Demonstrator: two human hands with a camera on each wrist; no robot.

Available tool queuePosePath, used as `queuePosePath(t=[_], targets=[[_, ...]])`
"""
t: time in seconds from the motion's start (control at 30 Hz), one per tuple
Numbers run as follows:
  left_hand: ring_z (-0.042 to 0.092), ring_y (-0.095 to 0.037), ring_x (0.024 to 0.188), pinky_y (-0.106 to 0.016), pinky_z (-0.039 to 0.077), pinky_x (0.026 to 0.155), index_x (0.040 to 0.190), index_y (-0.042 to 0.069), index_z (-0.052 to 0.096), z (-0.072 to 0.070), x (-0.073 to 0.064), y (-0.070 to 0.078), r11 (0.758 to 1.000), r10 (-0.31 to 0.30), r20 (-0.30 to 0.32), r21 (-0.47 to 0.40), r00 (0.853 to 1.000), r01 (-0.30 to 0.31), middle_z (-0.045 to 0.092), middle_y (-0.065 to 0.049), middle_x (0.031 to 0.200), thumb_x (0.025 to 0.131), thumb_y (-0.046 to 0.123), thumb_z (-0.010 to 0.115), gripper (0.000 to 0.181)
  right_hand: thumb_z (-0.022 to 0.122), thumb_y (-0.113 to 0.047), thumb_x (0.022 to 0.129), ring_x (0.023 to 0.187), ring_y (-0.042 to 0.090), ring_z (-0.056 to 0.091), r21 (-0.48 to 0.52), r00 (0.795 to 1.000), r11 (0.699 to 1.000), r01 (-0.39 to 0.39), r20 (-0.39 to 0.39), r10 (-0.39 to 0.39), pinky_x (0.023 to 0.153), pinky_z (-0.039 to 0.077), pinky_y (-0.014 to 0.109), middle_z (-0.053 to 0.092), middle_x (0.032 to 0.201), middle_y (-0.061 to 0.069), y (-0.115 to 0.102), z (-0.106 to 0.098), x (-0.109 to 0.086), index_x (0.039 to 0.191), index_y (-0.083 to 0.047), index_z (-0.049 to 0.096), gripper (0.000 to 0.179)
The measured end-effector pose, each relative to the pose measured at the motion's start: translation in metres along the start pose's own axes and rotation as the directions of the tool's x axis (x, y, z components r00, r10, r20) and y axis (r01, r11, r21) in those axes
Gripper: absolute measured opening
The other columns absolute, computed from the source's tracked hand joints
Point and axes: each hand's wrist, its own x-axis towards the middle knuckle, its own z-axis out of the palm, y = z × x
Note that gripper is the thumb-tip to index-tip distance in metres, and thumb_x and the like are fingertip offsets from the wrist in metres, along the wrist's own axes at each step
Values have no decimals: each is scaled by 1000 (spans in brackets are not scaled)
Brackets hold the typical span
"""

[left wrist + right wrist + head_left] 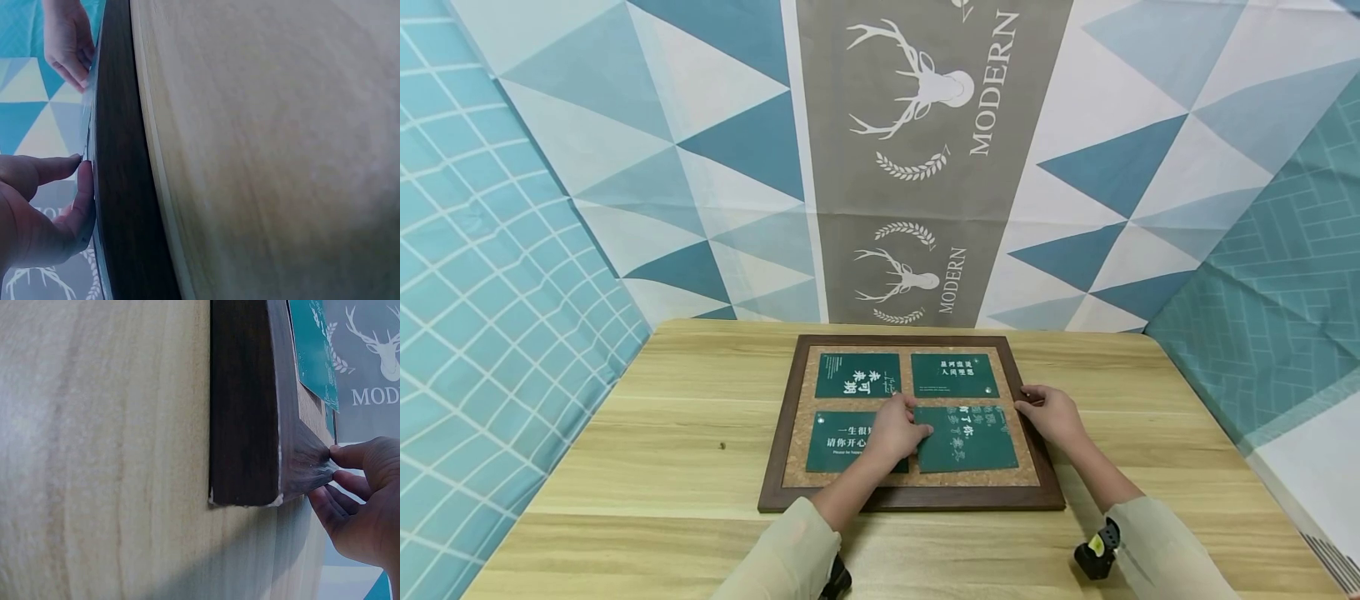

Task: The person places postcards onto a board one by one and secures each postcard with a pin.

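A cork board (857, 404) in a dark brown wooden frame (958, 498) lies flat on the table, bearing green cards with white Chinese lettering. My left hand (891, 433) reaches across the lower left card (835, 442). Its thumb overlaps the left edge of the lower right card (970, 442), with the index finger by that card's upper left corner. In the left wrist view thumb and finger (84, 187) meet at the card's edge. My right hand (1052, 417) holds the frame's right side; thumb and fingers pinch the rail (306, 459) in the right wrist view.
Two more green cards, upper left (850, 375) and upper right (951, 377), lie in the board's far half. The wood-grain table (685, 433) extends around the frame. Patterned wall covering (737, 167) stands behind it, and a white surface (1315, 467) lies beyond its right edge.
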Motion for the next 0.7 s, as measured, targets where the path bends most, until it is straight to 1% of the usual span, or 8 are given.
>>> queuePosePath(t=[0.1,0.2,0.3,0.43,0.53,0.7], targets=[[49,-12,48,-26,43,49,121,-4,52,1,0,2,1000,-9,0,29,1000,9,51,-8,86,81,8,71,46,55,-15,93,104,38,57,0,1000,1000,-1,0,1,76,53,41,59,116,26,0,0,0,129,6,51,42],[50,-13,49,-27,43,50,122,-4,52,2,0,3,998,-19,7,52,1000,19,52,-9,88,81,9,71,47,55,-15,93,103,38,57,-1,1000,1000,3,-5,-3,76,53,41,59,115,26,0,0,1,128,7,51,41],[51,-14,54,-28,43,53,122,-4,52,2,0,4,997,-26,11,78,1000,25,55,-10,91,81,10,72,48,55,-15,93,103,38,57,-3,1000,1000,3,-6,-3,76,53,41,59,116,26,1,0,1,128,7,51,41],[50,-15,64,-31,44,59,121,-4,53,3,2,4,992,-14,8,129,1000,13,56,-10,90,81,11,73,47,55,-15,93,104,38,57,-5,1000,1000,3,-1,-3,76,53,41,58,117,26,1,0,1,129,7,51,41],[49,-16,67,-32,45,61,121,-5,54,3,2,5,986,0,8,168,1000,-2,56,-10,90,81,12,72,47,55,-15,93,104,38,57,-5,1000,1000,7,-4,-7,76,53,41,58,116,26,0,0,1,128,7,51,41],[49,-17,68,-32,45,61,121,-5,54,5,3,5,980,1,11,198,1000,-3,56,-16,104,81,13,71,47,55,-14,93,104,38,57,-10,1000,1000,9,-6,-9,76,53,42,59,116,27,0,0,0,128,7,51,41]])
